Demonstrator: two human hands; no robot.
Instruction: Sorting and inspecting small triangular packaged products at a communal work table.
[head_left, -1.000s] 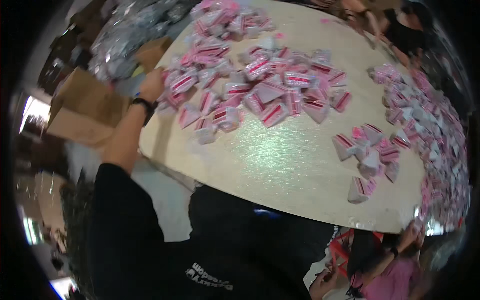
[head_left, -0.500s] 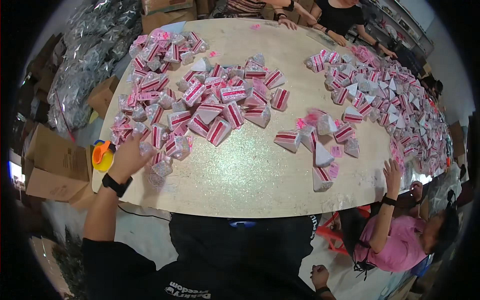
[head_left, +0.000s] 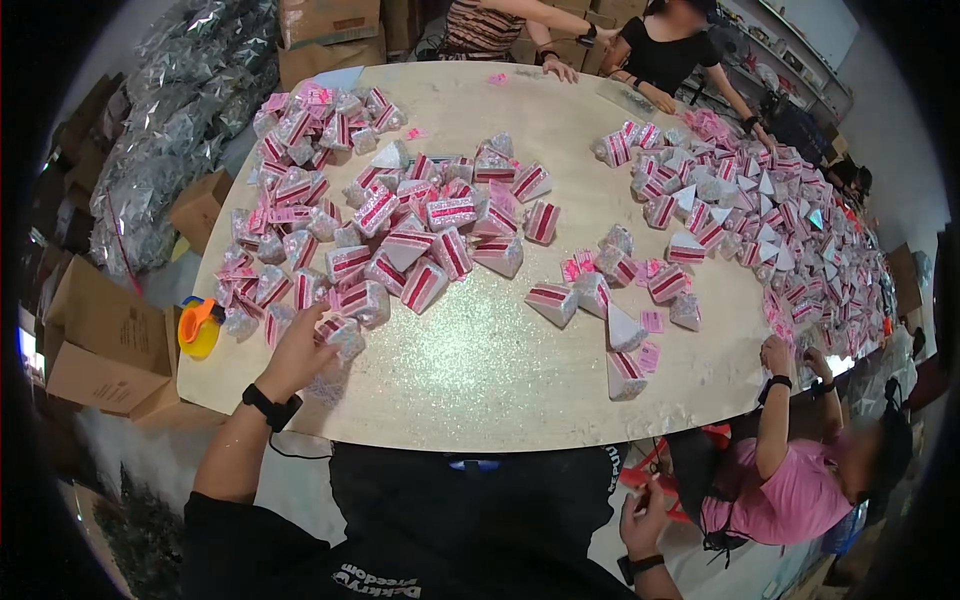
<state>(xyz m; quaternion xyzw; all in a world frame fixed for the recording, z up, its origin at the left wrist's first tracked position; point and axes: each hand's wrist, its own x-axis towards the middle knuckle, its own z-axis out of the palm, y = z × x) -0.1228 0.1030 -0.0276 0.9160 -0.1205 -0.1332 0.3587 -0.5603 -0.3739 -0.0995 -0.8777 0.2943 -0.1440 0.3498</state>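
My left hand (head_left: 298,352) is over the near left of the table, thumb and fingers closed about a small cake-slice-shaped piece (head_left: 346,339) in clear sparkly wrapping. Another wrapped pink-and-white slice (head_left: 364,303) lies right beside its fingertips. Off the table's near edge, at the lower right, my right hand (head_left: 643,520) is raised with curled fingers; what they hold, if anything, is too small to make out. A heap of similar wrapped slices (head_left: 407,246) with red-pink stripes lies beyond my left hand. A smaller group of slices (head_left: 626,330) sits right of the middle.
A yellow-and-orange tape dispenser (head_left: 199,328) stands at the pale table's (head_left: 470,390) left edge. A large pile of wrapped slices (head_left: 780,220) covers the right side. A person in pink (head_left: 785,480) works there; two others stand at the far side. Cardboard boxes (head_left: 110,340) are left.
My left hand has moved right and toward me from the left cluster onto the near slice, which has shifted right. My right hand has risen further into view.
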